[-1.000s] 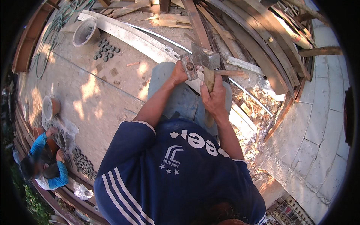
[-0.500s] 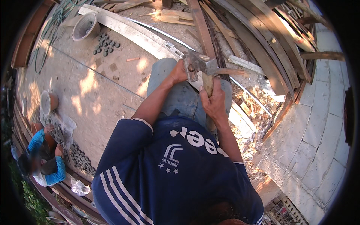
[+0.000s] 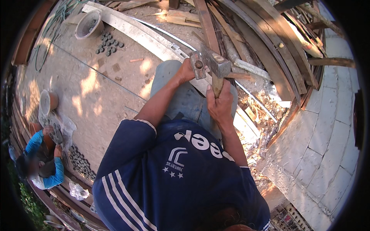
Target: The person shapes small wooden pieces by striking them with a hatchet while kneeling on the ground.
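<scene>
The shirt (image 3: pixel 200 183) is dark blue with 3 white stripes and 3 white stars. The trousers (image 3: pixel 165 88) are pale blue. The hammer head (image 3: pixel 200 72) is grey with a brown spot. The wood handle (image 3: pixel 217 86) is tan.

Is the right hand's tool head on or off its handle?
On: the wooden handle runs from the right hand up to the metal head, with no gap visible.

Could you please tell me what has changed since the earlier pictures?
The right hand has tilted its wooden-handled tool back to the right, away from the metal-headed tool in the left hand; half a second ago, their heads overlapped. Nothing was taken up or let go; both grips stayed.
</scene>
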A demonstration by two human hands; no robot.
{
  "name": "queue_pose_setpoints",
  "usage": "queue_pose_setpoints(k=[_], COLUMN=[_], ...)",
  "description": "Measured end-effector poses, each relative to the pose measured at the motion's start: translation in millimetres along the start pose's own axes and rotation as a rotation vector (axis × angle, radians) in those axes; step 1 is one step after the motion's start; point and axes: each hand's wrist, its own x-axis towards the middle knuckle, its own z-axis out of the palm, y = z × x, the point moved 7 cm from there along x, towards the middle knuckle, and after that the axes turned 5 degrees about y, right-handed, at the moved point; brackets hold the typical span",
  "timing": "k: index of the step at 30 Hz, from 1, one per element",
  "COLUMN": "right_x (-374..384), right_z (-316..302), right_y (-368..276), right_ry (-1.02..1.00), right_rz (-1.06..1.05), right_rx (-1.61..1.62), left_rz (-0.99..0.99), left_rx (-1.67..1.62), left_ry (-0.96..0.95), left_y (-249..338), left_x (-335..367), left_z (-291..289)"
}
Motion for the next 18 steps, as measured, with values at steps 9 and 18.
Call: queue_pose_setpoints(k=[9,18], right_x=[7,17], right_z=[17,20], right_y=[20,12], right_ry=[-0.056,0.036], right_rz=[0.077,-0.013], right_rx=[-0.047,0.017], left_rz=[0.120,0.151], left_rx=[0.036,0.140], left_ry=[0.054,0.060], left_y=[13,6], left_x=[11,24], left_z=[-3,-9])
